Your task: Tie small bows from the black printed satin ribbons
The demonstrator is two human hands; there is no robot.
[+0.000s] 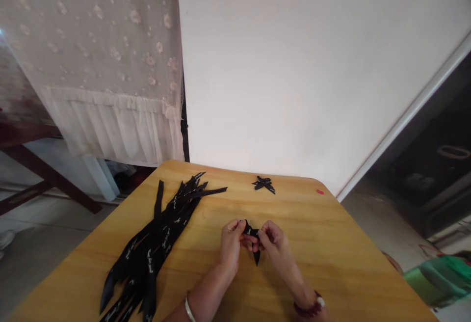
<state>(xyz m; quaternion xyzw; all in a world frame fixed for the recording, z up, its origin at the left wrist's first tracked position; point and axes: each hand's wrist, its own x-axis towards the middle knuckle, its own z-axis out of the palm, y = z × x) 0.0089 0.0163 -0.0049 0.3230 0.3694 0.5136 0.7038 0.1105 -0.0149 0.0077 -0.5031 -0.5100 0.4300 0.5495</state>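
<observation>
A black ribbon [250,231] with white lettering is stretched and folded between my two hands above the table. My left hand [232,241] pinches its left part between thumb and fingers. On the other side my right hand [274,241] pinches the ribbon too, and a pointed tail hangs down between the hands. Part of the ribbon is hidden behind my fingers. To the left lies a loose pile of black ribbons [162,231] with white lettering. A tied black bow [264,183] rests near the far edge of the table.
The wooden table [324,253] stands against a white panel [312,67]. A small red object [320,192] lies at its far right corner. Beyond the left side hangs a floral lace curtain [121,57]. A green bag [437,278] is at the lower right, off the table.
</observation>
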